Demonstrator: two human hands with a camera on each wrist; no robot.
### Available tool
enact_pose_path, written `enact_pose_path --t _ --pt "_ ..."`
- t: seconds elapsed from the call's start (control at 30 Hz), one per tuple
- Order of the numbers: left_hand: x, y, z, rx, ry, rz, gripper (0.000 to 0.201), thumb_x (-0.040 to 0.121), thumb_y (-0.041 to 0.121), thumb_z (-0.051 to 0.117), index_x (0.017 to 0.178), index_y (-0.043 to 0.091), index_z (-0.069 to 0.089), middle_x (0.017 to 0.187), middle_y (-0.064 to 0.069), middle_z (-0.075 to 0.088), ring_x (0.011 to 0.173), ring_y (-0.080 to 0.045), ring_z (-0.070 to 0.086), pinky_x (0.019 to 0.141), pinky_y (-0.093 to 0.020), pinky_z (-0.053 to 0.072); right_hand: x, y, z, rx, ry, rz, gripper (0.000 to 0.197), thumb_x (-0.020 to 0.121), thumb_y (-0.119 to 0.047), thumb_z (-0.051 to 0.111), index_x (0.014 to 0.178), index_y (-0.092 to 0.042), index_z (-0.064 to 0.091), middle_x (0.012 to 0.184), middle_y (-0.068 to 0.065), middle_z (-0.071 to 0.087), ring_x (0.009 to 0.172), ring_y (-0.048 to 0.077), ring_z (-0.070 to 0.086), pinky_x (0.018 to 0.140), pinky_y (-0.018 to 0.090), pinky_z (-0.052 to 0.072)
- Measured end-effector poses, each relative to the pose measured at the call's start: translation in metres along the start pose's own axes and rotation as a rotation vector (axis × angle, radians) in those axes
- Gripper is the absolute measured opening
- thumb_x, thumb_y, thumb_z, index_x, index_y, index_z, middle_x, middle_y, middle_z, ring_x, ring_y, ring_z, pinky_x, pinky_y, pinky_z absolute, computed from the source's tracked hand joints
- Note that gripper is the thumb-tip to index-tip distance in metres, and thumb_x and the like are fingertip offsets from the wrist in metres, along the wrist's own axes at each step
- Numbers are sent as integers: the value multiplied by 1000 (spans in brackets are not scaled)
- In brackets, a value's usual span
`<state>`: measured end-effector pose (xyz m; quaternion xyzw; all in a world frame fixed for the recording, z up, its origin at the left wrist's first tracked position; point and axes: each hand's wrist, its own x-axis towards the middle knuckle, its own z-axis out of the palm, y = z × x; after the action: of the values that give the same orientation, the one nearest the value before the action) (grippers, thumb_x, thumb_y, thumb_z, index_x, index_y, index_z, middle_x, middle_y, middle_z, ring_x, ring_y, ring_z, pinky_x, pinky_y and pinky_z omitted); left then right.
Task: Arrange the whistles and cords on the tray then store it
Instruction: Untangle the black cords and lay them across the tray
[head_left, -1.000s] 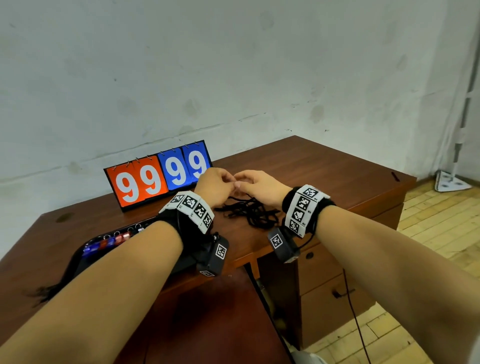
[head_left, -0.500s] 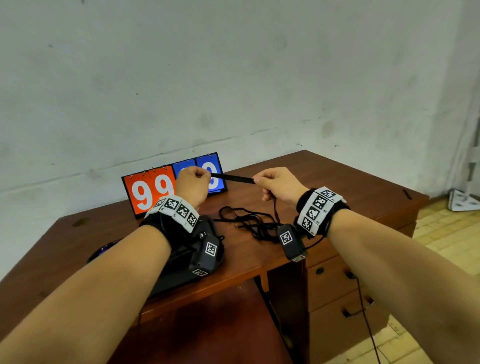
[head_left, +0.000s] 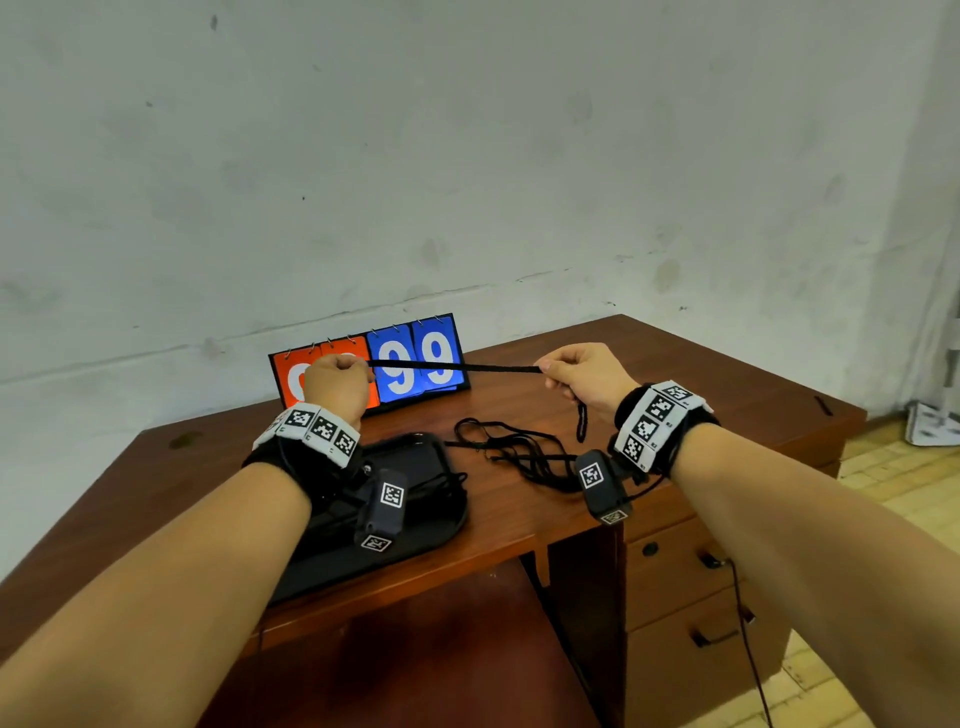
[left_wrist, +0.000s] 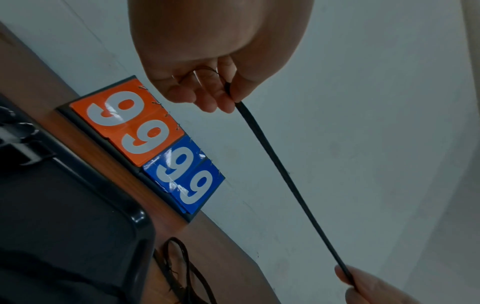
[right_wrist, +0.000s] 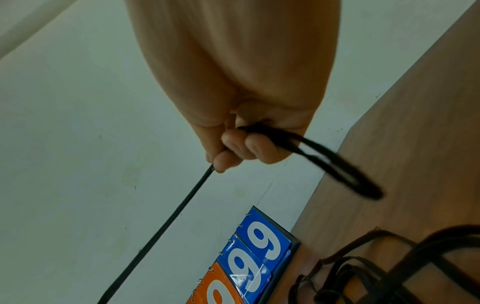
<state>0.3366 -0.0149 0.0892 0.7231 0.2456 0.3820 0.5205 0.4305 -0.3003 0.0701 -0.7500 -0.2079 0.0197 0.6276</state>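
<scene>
A black cord (head_left: 457, 368) is stretched taut between my two hands, above the desk and in front of the scoreboard. My left hand (head_left: 337, 382) pinches one end of the cord (left_wrist: 285, 174), fingers curled. My right hand (head_left: 587, 376) pinches the other end of the cord (right_wrist: 161, 228), and a short loop (right_wrist: 337, 162) hangs from its fist. A tangle of more black cords (head_left: 519, 447) lies on the desk between my wrists. The black tray (head_left: 431, 519) sits on the desk under my left wrist. No whistle shows in any view now.
An orange and blue flip scoreboard (head_left: 400, 364) reading 99 99 stands at the back of the wooden desk (head_left: 675, 353), against a pale wall. Desk drawers (head_left: 675, 566) are at the lower right, and a dark chair seat (head_left: 415, 654) is below the desk edge.
My hands, close together a second ago, have drawn apart and pulled one cord straight out of the tangle. The view has tilted up.
</scene>
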Motion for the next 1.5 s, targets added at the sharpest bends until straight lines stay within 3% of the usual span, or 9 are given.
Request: enact_pose_path --t 0.13,0.27,0.5,0.67,0.8,1.03,1.3,1.4,1.5 --pt "1 -9 -32 -81 36 -105 19 85 5 52 71 14 62 74 -6 66 61 -19 55 53 -24 39 -6 -8 10 -30 3 7 12 94 -13 62 98 -6 71 70 3 65 48 10 43 41 17 36" --pt "4 -19 -68 -143 95 -191 10 84 5 55 82 8 63 73 -9 65 54 -16 52 45 -23 34 -11 -15 25 -67 -54 1 12 94 -8 61 99 -6 71 76 4 69 51 9 45 41 15 39" --pt "10 -44 -141 -180 208 -232 16 88 10 56 73 14 58 62 -5 58 36 -6 49 33 -12 28 -19 -21 67 -162 -133 -3 16 90 -1 61 94 -10 73 83 10 71 58 10 50 46 14 42" --pt "1 -62 -188 -136 248 -191 19 89 7 54 74 17 60 63 -6 57 47 -13 46 35 -12 26 -27 -21 100 -185 -133 -9 9 87 -4 68 91 -1 74 81 16 71 64 18 58 58 27 49" --pt "-7 -81 -222 -59 243 -172 22 89 3 52 75 18 59 64 -6 56 48 -14 44 32 -10 24 -33 -14 120 -256 -176 2 10 84 -7 70 75 -9 74 59 3 68 48 12 53 43 20 42" --pt "-13 -112 -256 132 135 -169 17 87 0 60 79 13 69 63 -8 57 49 -16 46 32 -11 29 -40 -13 142 -402 -212 20 12 90 -10 65 84 -11 75 66 -3 66 52 7 52 37 10 35" --pt "-18 -114 -258 351 56 -125 9 81 8 71 78 15 73 72 -6 67 61 -21 56 65 -29 48 -41 -8 146 -456 -259 61 10 84 3 65 85 -5 72 71 12 70 43 10 52 35 11 35" --pt "-17 -114 -260 466 45 -140 12 78 14 74 69 21 70 74 0 68 72 -22 63 77 -33 54 -40 -4 144 -520 -244 66 10 82 1 67 80 -7 72 63 5 70 40 6 53 35 11 35" --pt "-18 -114 -261 568 12 -117 12 79 17 73 69 23 69 74 2 68 74 -21 65 72 -29 53 -39 2 142 -579 -213 76 12 79 -5 71 72 -13 72 50 -6 64 44 6 55 40 15 39"
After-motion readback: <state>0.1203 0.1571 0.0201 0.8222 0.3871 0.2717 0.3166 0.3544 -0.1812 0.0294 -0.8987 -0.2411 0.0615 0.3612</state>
